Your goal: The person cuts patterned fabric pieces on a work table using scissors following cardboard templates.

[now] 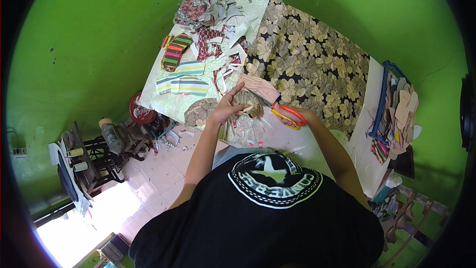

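My right hand (pixel 286 117) is closed round the handles of scissors (pixel 292 113) with red and yellow grips. Their blades point left, at the near edge of a pinkish-tan pattern piece (pixel 260 87). It lies on a dark cloth with large beige flowers (pixel 310 54). My left hand (pixel 227 108) has its thumb and index finger spread apart, the index finger reaching the pattern piece's left end. Its other fingers are partly hidden. Between that hand and the scissors, a flap of floral cloth (pixel 252 103) bends toward me. Another cut floral piece (pixel 199 111) lies left of my left hand.
Striped pieces (pixel 188 85), red patterned scraps (pixel 208 39) and a scrap heap (pixel 201 9) cover the table's left part. At right, a blue basket (pixel 381 100) holds many pattern pieces (pixel 404 109). A sewing machine stand (pixel 94 151) is at left, beside the tiled floor (pixel 161 168).
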Demonstrator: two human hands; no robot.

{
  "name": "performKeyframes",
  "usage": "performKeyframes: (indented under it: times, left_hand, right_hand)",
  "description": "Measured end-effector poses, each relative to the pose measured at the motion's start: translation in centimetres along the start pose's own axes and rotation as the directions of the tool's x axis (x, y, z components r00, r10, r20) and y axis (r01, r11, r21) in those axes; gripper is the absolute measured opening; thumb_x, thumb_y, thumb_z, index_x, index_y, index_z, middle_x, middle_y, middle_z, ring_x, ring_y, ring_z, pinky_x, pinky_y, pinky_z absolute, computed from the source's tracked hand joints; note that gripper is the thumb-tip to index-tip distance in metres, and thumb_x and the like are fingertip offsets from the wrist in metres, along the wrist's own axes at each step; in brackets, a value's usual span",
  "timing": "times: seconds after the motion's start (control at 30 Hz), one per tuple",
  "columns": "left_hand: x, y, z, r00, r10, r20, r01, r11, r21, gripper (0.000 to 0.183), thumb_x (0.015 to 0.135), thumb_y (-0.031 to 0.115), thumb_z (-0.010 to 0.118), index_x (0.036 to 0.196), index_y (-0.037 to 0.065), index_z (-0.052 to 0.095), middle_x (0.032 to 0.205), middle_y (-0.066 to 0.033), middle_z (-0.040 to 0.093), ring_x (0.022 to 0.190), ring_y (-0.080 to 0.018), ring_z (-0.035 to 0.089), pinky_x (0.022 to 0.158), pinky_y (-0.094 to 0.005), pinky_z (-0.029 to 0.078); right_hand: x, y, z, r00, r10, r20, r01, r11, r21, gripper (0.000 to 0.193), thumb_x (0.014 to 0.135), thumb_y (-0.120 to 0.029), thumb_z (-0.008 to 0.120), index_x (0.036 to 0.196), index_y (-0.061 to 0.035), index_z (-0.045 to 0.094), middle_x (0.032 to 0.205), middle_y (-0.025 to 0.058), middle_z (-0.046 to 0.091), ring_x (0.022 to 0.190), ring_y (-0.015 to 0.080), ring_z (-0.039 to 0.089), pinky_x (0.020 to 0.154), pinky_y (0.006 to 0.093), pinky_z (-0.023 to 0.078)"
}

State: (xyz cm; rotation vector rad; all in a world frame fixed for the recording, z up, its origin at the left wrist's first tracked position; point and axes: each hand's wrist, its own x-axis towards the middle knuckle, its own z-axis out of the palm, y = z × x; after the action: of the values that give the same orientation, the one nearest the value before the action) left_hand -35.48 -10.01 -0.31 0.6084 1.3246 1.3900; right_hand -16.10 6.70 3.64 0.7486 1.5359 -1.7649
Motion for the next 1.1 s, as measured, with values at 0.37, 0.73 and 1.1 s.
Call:
performKeyframes:
  times: [0.37,0.73,1.1]
  left_hand:
    - [-0.1,0.5,-0.2,1.0,0.027,0.007,-0.027,0.999,-0.021,0.077,0.065,0.0,0.068,0.131,0.006,0.029,0.089,-0.0033,0.053,0.046,-0.0002,0.041,0.044,-0.015,0.042]
    - [-0.3,0.8,-0.4,0.997,0.061,0.04,-0.059,0.997,-0.043,0.077,0.065,-0.002,0.067,0.131,0.007,0.028,0.128,-0.008,0.039,0.049,0.0003,0.043,0.047,-0.0143,0.043]
    - [-0.7,1.7,-0.4,0.997,-0.018,0.07,0.021,0.999,-0.048,0.076,0.064,-0.002,0.067,0.13,0.006,0.03,0.107,-0.0017,0.053,0.049,0.0015,0.043,0.046,-0.0133,0.038]
  right_hand:
    - [-1.0,-0.7,-0.2,0.998,-0.008,-0.055,0.001,0.993,-0.122,0.056,0.077,-0.067,0.026,0.066,-0.0135,0.036,0.049,-0.0071,0.031,0.035,0.002,0.029,0.03,0.0168,0.026]
    - [-1.3,-0.8,-0.6,0.998,-0.045,-0.052,0.034,0.981,-0.191,0.063,0.07,-0.075,0.028,0.065,-0.0125,0.035,0.052,-0.0048,0.032,0.039,0.0045,0.029,0.034,0.0191,0.026]
    - [-0.5,-0.7,-0.6,1.0,-0.007,-0.03,0.001,0.983,-0.183,0.058,0.079,-0.067,0.021,0.066,-0.0122,0.035,0.05,-0.0057,0.031,0.036,0.0043,0.031,0.031,0.0192,0.028]
